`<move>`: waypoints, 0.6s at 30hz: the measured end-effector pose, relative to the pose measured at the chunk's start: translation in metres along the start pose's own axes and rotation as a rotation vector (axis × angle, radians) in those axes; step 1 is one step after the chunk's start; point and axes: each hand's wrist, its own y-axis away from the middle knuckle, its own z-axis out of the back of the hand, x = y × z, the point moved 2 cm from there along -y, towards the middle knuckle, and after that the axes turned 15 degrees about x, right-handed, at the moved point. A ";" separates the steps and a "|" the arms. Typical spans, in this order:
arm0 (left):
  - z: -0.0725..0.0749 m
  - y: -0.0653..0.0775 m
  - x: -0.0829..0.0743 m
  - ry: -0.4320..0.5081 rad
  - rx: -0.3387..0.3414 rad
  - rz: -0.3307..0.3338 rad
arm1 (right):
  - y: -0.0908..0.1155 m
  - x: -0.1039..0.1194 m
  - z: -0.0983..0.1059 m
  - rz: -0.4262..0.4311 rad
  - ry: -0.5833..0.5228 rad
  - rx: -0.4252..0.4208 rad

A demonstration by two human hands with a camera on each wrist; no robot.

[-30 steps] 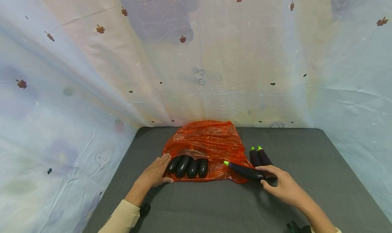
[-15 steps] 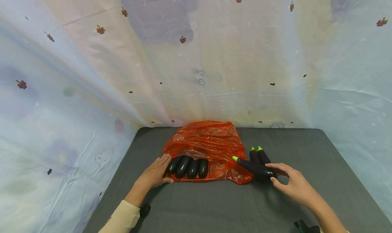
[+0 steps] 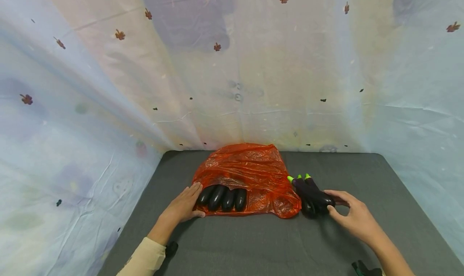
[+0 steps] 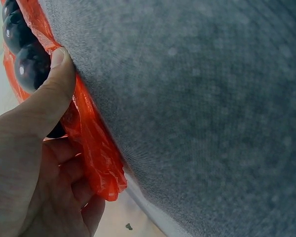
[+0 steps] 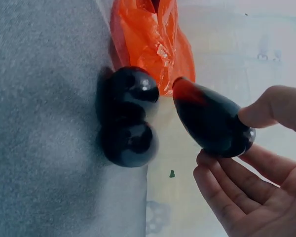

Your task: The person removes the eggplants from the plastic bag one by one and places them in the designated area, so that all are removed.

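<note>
Eggplants (image 3: pixel 227 200), four side by side, lie in the mouth of the red bag (image 3: pixel 246 167), rounded ends toward me. At their left, my left hand (image 3: pixel 184 203) holds the bag's edge, fingers bent about the film, thumb at the near rim. Just past the bag, on the grey worktop (image 3: pixel 253 247): two loose eggplants (image 3: pixel 308 208), stem ends away. Over these hangs the held eggplant (image 3: pixel 311 193), apart from both in the right wrist view; my right hand (image 3: pixel 353 216) has its rounded end clamped between thumb and fingers. Handling it well, I judge, asks for gentle opposed pressure (glossy skin, likely slippery), a steady wrist so it knocks neither neighbour, and no tug from the left. Its green tip (image 3: pixel 290 179) points away and leftward, long axis aslant from my right hand toward the bag's right edge.
</note>
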 end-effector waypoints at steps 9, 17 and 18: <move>0.001 0.001 -0.002 0.003 -0.001 0.005 | 0.001 -0.009 0.001 -0.017 0.061 -0.111; -0.001 -0.001 0.000 -0.002 -0.010 0.001 | 0.000 -0.020 0.002 -0.084 0.054 -0.116; -0.002 -0.001 0.000 -0.004 -0.011 0.001 | 0.000 -0.021 0.002 -0.091 0.056 -0.116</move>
